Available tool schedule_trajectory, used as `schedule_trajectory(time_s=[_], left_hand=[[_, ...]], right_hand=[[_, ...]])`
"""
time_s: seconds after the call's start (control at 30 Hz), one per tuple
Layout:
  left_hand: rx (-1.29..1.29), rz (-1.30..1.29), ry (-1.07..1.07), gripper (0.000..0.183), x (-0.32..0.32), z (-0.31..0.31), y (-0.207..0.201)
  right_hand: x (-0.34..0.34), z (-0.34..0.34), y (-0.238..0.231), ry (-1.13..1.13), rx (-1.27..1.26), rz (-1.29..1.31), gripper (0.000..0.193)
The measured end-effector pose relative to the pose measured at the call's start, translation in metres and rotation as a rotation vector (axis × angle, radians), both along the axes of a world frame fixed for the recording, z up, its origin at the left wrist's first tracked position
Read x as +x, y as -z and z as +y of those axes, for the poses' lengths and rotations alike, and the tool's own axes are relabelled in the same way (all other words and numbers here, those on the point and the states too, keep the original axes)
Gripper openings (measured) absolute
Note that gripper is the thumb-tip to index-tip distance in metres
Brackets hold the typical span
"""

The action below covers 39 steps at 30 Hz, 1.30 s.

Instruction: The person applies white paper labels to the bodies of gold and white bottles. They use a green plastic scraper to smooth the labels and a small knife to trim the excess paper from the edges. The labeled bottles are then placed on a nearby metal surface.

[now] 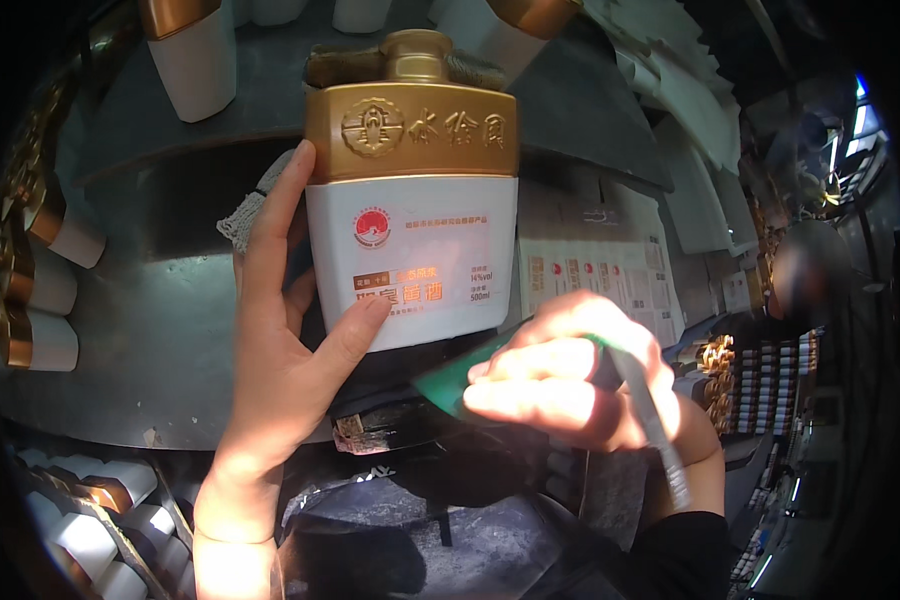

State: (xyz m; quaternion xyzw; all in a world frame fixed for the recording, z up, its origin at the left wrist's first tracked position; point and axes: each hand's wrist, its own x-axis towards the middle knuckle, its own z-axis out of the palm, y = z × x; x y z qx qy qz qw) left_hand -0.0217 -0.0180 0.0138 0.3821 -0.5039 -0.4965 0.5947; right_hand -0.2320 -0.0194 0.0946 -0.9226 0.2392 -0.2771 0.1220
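A flat-sided bottle with a gold shoulder and neck and a white body is tilted in front of me, its printed face toward me. My left hand is closed on its left side, with the thumb over the lower front and a finger along the edge. Close to the bottle's lower right corner, my right hand grips a thin green scraper-like sheet. A narrow grey metal strip, perhaps tweezers, also sticks out from that hand. Behind it lies a printed label sheet.
Several gold-and-white bottles stand at the far edge and left side of the dark table. More bottles fill a container at lower left. White sheets are piled at far right, and bottle rows stand beyond. Pale knitted fabric shows behind my left fingers.
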Motion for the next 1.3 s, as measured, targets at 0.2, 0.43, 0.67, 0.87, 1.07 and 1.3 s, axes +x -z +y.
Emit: schedule_trajectory(time_s=[0.2, 0.43, 0.67, 0.87, 1.07, 1.3], left_hand=[[0.043, -0.005, -0.002, 0.086, -0.005, 0.001, -0.004], [0.014, -0.011, -0.035, 0.075, -0.001, 0.005, 0.000], [-0.027, 0.048, -0.110, 0.054, 0.015, 0.006, 0.009], [-0.026, 0.024, -0.232, 0.048, 0.029, 0.015, 0.001], [0.064, -0.035, -0.310, 0.047, 0.041, 0.010, 0.006], [0.116, -0.042, -0.274, 0.046, 0.037, 0.004, 0.015]], right_hand=[[-0.022, -0.032, -0.001, 0.087, -0.275, 0.066, 0.022], [-0.032, -0.022, -0.010, 0.113, -0.216, 0.005, 0.019], [0.023, -0.032, 0.000, -0.037, -0.177, 0.033, 0.023], [0.046, -0.026, 0.022, -0.188, -0.294, 0.033, 0.012], [0.051, -0.040, 0.019, -0.064, -0.198, -0.181, 0.007], [0.017, -0.045, 0.026, 0.023, -0.280, -0.373, 0.015]])
